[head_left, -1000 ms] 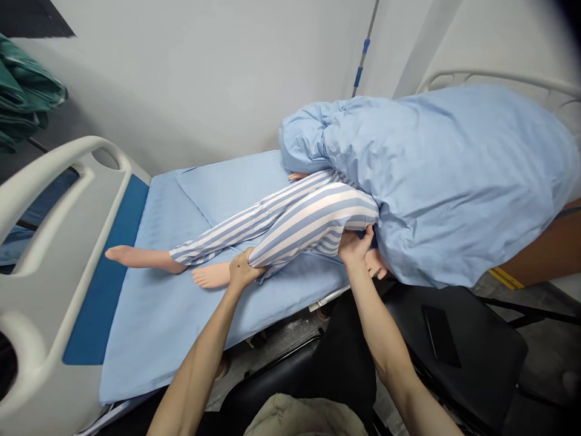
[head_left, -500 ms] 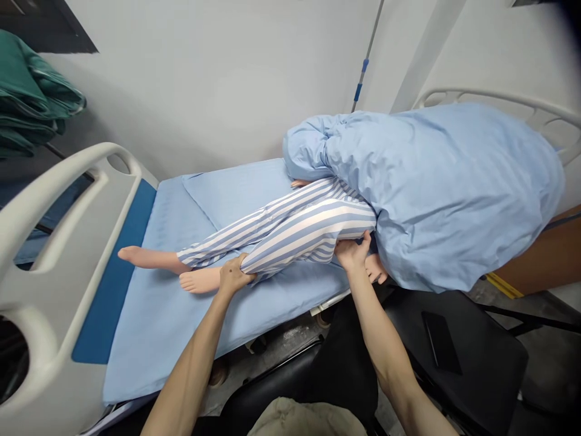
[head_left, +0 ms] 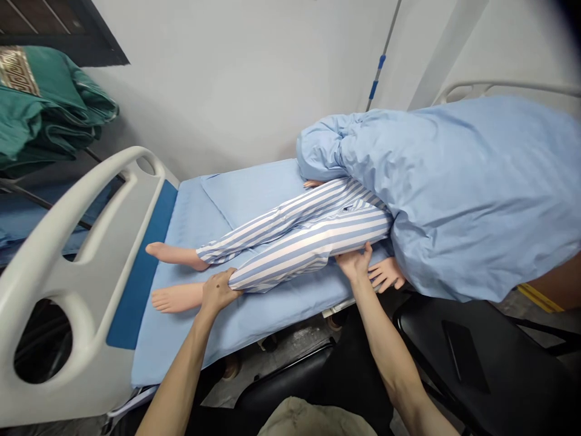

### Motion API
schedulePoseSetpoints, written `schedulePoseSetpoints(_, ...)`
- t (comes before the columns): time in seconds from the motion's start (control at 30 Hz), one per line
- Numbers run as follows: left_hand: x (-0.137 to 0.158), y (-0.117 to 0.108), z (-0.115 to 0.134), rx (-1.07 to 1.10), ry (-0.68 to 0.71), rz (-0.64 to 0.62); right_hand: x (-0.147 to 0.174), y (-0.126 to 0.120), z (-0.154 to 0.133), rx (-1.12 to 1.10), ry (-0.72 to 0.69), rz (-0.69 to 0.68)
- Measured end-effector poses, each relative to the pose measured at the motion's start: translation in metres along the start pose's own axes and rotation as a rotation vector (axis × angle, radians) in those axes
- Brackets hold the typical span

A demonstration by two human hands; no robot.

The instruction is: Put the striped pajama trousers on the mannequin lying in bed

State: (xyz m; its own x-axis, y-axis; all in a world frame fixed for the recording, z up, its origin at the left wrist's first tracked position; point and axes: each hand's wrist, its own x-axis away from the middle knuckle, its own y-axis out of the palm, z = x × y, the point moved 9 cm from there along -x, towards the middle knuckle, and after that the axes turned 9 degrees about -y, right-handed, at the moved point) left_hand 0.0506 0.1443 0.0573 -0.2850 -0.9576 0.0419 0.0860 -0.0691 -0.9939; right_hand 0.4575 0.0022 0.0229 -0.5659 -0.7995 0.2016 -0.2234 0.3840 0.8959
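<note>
Left grip (head_left: 218, 289) is closing around the ankle of the near leg (head_left: 299, 254), just where the striped trouser cuff ends and the bare foot (head_left: 175, 298) begins; fingers are wrapping over the cuff, so I am reading it as clenched on the leg. Right grip (head_left: 354, 264) is cupping under the same leg at the thigh, palm up against the fabric, fingers curling onto it and holding it.

The leg belongs to the manikin (head_left: 318, 224) lying on the bed (head_left: 204, 339), its torso hidden under the blue duvet (head_left: 458, 194). One manikin hand (head_left: 385, 274) is poking out just beside my right grip, touching or nearly touching it; I cannot tell which.

Key relation: the leg's long axis is running left to right across the view, nearly parallel to the bed's length, foot toward the white footboard (head_left: 68, 254), hip toward the duvet. My two grips are sitting at either end of that axis, left at the foot end, right at the hip end, both on the near edge side. The far leg (head_left: 254, 227) is lying just behind, parallel, apart from both grips.

A black chair (head_left: 476, 351) is standing near my right arm.
</note>
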Motion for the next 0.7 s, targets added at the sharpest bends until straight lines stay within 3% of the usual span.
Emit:
schedulePoseSetpoints(0.23, 0.044, 0.003, -0.007, -0.045, 0.015, -0.005, -0.002, -0.026, 0.031, -0.025, 0.055, 0.006)
schedulePoseSetpoints(0.43, 0.049, 0.015, -0.02, -0.13, -0.014, 0.002, -0.004, -0.056, 0.051, -0.03, 0.034, 0.037)
schedulePoseSetpoints(0.7, 0.046, 0.024, -0.021, -0.148, -0.037, 0.006, -0.008, -0.056, 0.053, 0.024, 0.04, 0.011)
